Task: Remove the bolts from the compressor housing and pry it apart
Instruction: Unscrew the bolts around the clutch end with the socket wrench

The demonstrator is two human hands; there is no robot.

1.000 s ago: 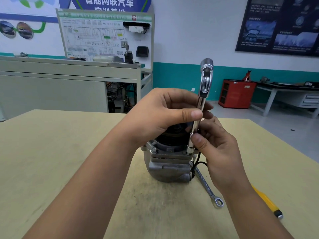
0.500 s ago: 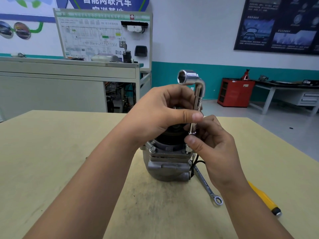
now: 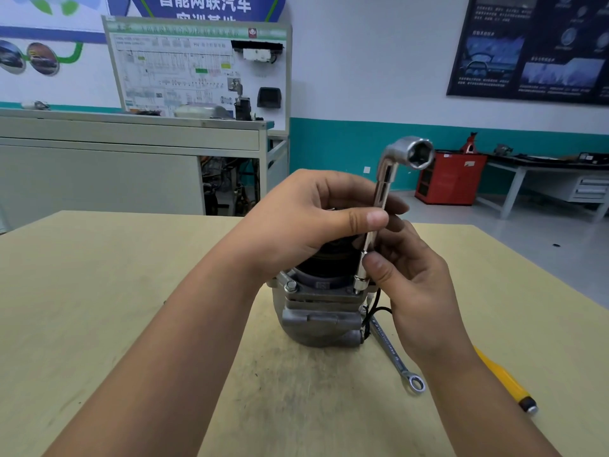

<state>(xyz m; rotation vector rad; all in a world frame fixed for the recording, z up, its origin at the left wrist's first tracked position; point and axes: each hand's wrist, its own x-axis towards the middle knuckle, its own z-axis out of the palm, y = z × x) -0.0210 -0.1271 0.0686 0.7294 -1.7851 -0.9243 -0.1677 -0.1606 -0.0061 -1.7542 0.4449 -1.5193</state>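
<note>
Head cam: the compressor housing stands upright mid-table, near the front edge. An L-shaped socket wrench stands nearly vertical on its right front corner, open hex end up top. The left hand pinches the shaft between thumb and fingers, and the right hand pinches it lower down by the socket. The bolt under it is hidden, I think. Another bolt shows on the left corner. A ratchet spanner lies just right of the housing, a yellow-handled screwdriver further right.
</note>
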